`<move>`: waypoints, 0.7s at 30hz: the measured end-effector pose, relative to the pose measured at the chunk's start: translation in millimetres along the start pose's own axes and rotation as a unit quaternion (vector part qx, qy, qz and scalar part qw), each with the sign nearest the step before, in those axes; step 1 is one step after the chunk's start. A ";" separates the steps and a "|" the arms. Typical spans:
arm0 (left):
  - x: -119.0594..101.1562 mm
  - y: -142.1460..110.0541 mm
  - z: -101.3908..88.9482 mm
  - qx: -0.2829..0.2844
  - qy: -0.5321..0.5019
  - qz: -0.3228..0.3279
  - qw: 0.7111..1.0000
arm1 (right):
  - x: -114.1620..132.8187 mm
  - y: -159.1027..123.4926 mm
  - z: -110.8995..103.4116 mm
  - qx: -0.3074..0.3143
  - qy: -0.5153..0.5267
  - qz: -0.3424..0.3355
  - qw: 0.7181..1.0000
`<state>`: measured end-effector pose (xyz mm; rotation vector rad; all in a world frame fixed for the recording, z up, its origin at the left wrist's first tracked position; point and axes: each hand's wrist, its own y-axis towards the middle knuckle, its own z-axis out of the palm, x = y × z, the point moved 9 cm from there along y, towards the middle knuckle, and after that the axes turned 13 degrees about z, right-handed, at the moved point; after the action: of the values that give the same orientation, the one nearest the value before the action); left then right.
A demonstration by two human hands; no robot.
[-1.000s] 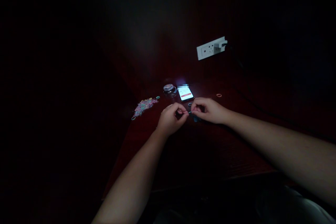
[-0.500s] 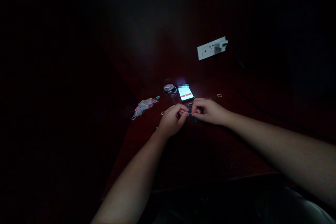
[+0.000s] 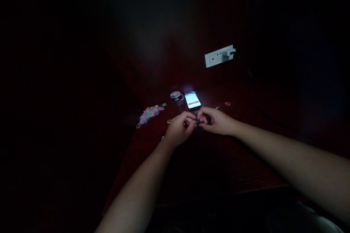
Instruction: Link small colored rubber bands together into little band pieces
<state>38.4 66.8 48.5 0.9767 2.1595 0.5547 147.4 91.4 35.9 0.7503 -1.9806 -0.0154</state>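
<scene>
The scene is very dark. My left hand (image 3: 179, 128) and my right hand (image 3: 214, 120) meet fingertip to fingertip above a dark reddish table (image 3: 207, 167). Both are closed in a pinch on a tiny dark item, seemingly a small rubber band (image 3: 197, 120); its shape is hard to make out. A heap of small coloured rubber bands (image 3: 149, 113) lies to the left of my left hand. A lit phone (image 3: 193, 101) lies just beyond my fingers.
A small round clear container (image 3: 176, 98) sits beside the phone. Loose bands lie on the table: an orange ring (image 3: 227, 104) at the right, another orange band (image 3: 169, 121) near my left hand. A white wall socket (image 3: 218, 56) with a plug stands behind.
My hands have closed together, so the short stretched band between the fingertips no longer shows. The view has tipped slightly, shifting the socket and phone downward.
</scene>
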 end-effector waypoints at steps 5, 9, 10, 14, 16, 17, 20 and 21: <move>-0.3 -0.4 -3.4 -0.021 -0.004 -0.006 1.000 | 1.0 -1.3 2.4 0.012 0.006 -0.007 1.000; -0.3 -0.8 -4.4 -0.028 -0.005 -0.006 1.000 | 3.2 -0.6 -1.7 -0.002 -0.016 -0.015 1.000; -0.2 -0.9 -4.4 -0.029 -0.008 -0.005 1.000 | 3.7 -0.5 -2.5 -0.005 -0.022 -0.016 1.000; 1.0 -1.3 -3.3 -0.026 -0.018 -0.007 0.999 | 4.2 -0.6 -2.6 -0.005 -0.032 -0.016 0.999; 1.4 -1.6 -3.9 -0.027 -0.015 -0.006 1.000 | 4.7 -0.9 -2.4 -0.004 -0.034 -0.015 0.999; 1.9 -1.8 -4.7 -0.029 -0.012 -0.006 1.000 | 5.0 -1.0 -2.6 -0.006 -0.038 -0.016 0.999; 4.1 -2.7 -8.3 -0.037 -0.004 -0.005 0.999 | 6.0 -0.9 -5.0 -0.016 -0.062 -0.020 0.998; 5.1 -3.1 -9.7 -0.041 -0.003 -0.004 0.999 | 5.7 -0.6 -6.5 -0.021 -0.068 -0.020 0.997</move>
<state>27.4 67.9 51.0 0.9239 2.1172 0.6292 151.0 89.9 43.6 0.7785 -2.0867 -0.1337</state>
